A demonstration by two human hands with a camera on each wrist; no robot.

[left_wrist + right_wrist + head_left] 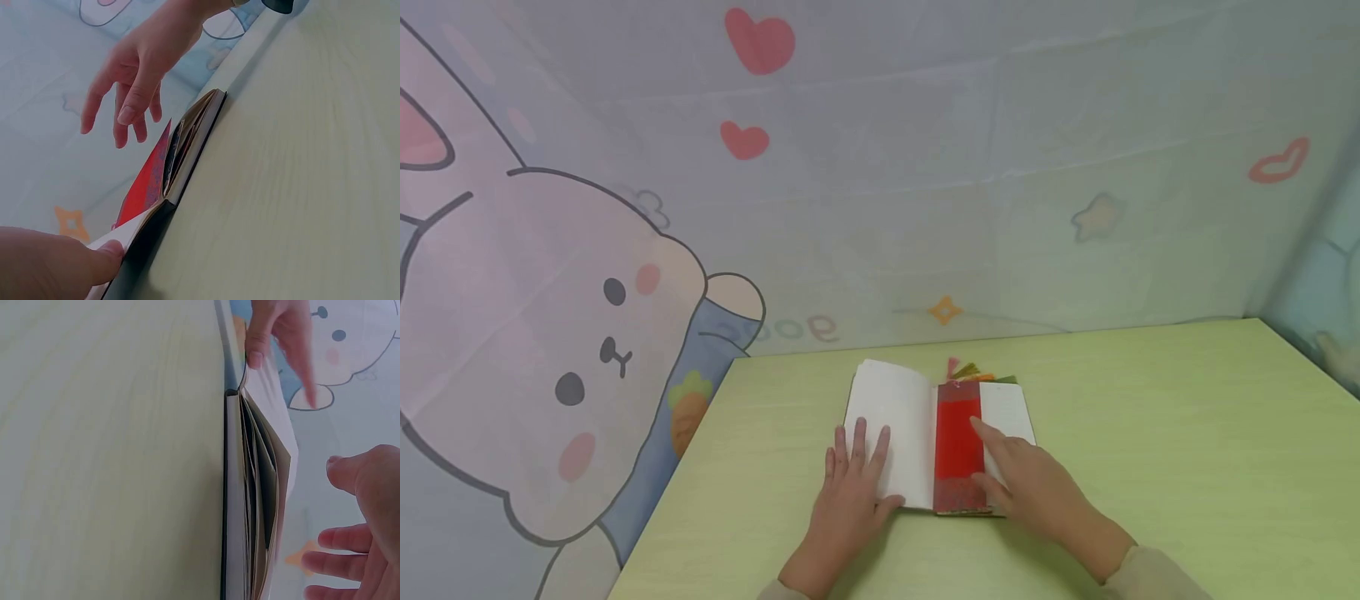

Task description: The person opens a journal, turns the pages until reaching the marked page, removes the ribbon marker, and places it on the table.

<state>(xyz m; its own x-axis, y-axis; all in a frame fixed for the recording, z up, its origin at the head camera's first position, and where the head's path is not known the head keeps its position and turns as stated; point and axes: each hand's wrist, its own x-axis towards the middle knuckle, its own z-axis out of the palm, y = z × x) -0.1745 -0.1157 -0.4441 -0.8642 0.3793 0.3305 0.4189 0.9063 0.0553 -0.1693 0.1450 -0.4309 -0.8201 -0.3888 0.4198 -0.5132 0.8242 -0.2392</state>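
An open notebook (895, 400) lies on the table with a blank left page. A red bookmark (959, 442) lies along the right page beside the fold; its edge tilts up in the left wrist view. My left hand (850, 500) rests on the left page with fingers spread, its thumb (111, 256) at the lower edge. Over the right page hovers my right hand (1037, 483), fingers extended and apart from the paper in both wrist views. Coloured tassels (976, 373) stick out past the top edge. The page stack (265, 481) bulges, with dark gaps between leaves.
The pale green table (1150, 433) extends on both sides of the notebook. Behind it hangs a printed cloth backdrop (880, 208) with hearts and a large rabbit on the left. A dark object (279, 5) is partly visible at the top of the left wrist view.
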